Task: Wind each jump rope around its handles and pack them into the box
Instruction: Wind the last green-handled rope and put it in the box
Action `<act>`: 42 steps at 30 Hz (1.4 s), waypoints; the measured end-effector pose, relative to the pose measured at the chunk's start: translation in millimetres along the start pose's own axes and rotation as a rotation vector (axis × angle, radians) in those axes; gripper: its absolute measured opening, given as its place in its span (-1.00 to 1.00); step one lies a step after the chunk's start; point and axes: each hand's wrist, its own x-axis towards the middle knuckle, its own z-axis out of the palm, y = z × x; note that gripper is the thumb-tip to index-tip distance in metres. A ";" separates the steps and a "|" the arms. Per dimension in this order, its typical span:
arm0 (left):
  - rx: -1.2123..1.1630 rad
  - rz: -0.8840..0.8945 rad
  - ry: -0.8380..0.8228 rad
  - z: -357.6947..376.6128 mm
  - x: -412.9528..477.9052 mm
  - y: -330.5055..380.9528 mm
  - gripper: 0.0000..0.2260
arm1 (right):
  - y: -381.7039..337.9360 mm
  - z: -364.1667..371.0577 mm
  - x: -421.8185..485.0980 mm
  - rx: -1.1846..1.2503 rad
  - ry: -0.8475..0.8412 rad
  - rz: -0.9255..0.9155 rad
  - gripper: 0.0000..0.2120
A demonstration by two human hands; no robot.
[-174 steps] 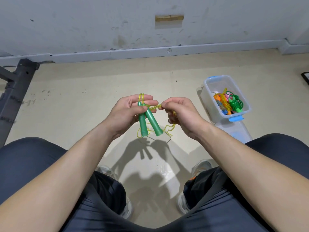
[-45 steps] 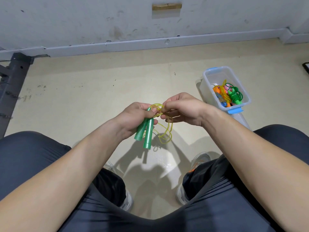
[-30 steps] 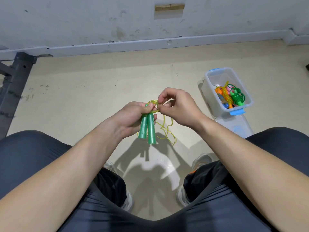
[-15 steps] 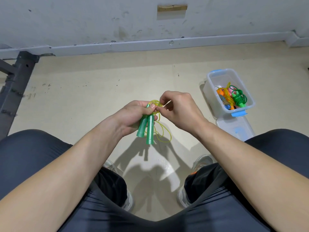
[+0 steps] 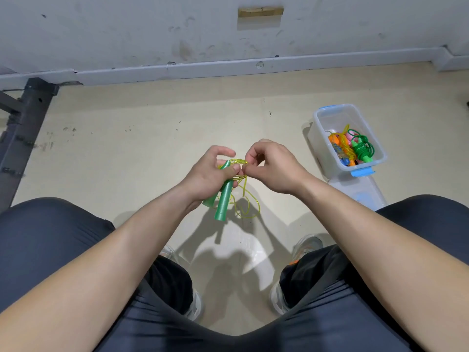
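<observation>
My left hand (image 5: pixel 206 174) grips two green jump rope handles (image 5: pixel 223 199) held together and pointing down over the floor between my knees. Thin yellow-green cord (image 5: pixel 243 196) is looped around the handles' tops, and a loose length dangles below. My right hand (image 5: pixel 271 168) pinches the cord right beside the handles' tops. The clear plastic box (image 5: pixel 327 128) with blue clips stands on the floor to the right, apart from both hands. Inside it lie wound ropes (image 5: pixel 355 148) in orange, yellow, pink and green.
The box's clear lid (image 5: pixel 360 191) lies on the floor just in front of the box. A dark metal frame (image 5: pixel 22 133) stands at the far left. A grey wall with a baseboard (image 5: pixel 228 67) runs across the back. My knees and shoes frame the bottom.
Over the frames my right hand has circled the handle tops with the cord. The hanging loose length has grown shorter. The handles stay in my left hand.
</observation>
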 end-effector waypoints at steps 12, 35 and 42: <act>0.555 0.233 -0.019 3.2 6.1 -15.6 -0.86 | 8.7 -3.1 4.3 0.132 -0.191 0.295 -0.88; 0.744 0.240 0.287 -46.5 38.7 -49.9 -0.93 | 12.4 -14.1 -7.3 0.574 -0.491 0.269 -0.77; 0.481 0.068 0.576 -80.4 48.0 -51.1 -0.89 | 26.3 -29.0 -10.5 0.653 -0.379 0.248 -0.78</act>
